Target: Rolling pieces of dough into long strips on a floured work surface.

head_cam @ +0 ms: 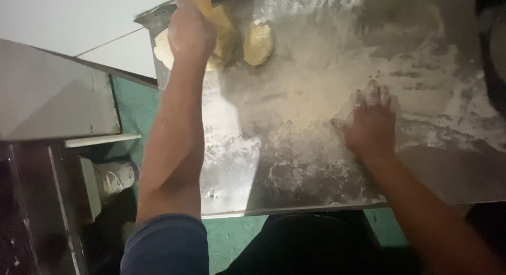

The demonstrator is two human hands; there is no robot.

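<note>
My left hand (191, 28) reaches to the far left corner of a floured steel table (232, 180) and grips a flat piece of pale dough (221, 27). More flattened dough (163, 48) lies under the hand at the table's edge. A round dough ball (258, 42) sits just right of it. My right hand (371, 119) rests flat on the table, fingers spread in a patch of loose flour (305, 95), holding nothing.
A grey metal machine or cabinet (52, 95) stands at the left, with a white cylinder (116, 177) below it. A dark round vessel (493, 48) sits at the table's right edge. The floor (134, 111) is green.
</note>
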